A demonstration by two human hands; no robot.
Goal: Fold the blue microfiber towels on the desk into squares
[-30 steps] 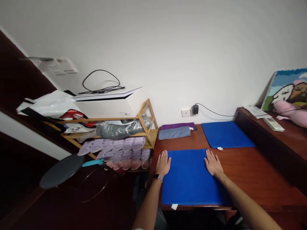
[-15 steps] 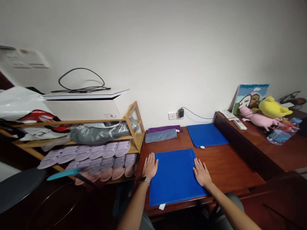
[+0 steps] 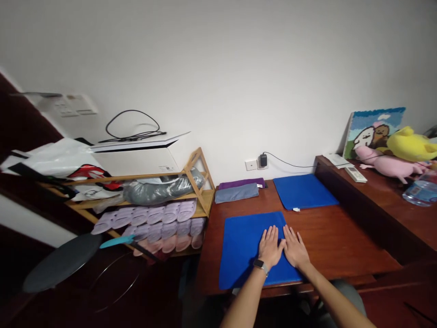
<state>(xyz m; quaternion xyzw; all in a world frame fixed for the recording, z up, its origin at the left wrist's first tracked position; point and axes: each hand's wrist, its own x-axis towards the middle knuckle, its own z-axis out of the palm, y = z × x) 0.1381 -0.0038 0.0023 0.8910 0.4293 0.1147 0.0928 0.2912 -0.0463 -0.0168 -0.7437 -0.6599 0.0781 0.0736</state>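
Note:
A flat blue cloth [image 3: 241, 241] is spread on the wooden table [image 3: 334, 241] right in front of me. My left hand [image 3: 271, 247] lies flat on its right part, fingers stretched forward. My right hand [image 3: 294, 248] rests flat along the cloth's right edge, partly over the bare wood, with its fingers out. The two hands sit side by side, the left thumb close to the right hand. Neither holds anything. Farther back lies a second blue cloth [image 3: 303, 191] with a white tag. At the back left are a folded grey-blue cloth [image 3: 236, 193] and a folded purple cloth [image 3: 241, 182].
On the left stands a wooden rack [image 3: 205, 200] with slippers [image 3: 172, 212] and a white box [image 3: 139, 159]. The raised desk [image 3: 385, 196] at right bears a remote [image 3: 355, 174], plush toys [image 3: 389, 166], a picture [image 3: 373, 132] and a plastic bottle [image 3: 421, 190]. A charger [image 3: 263, 160] is plugged into the wall.
My left hand has moved right across the blue cloth, from its left edge to beside my right hand. My right hand stays at the right edge. The view has shifted slightly.

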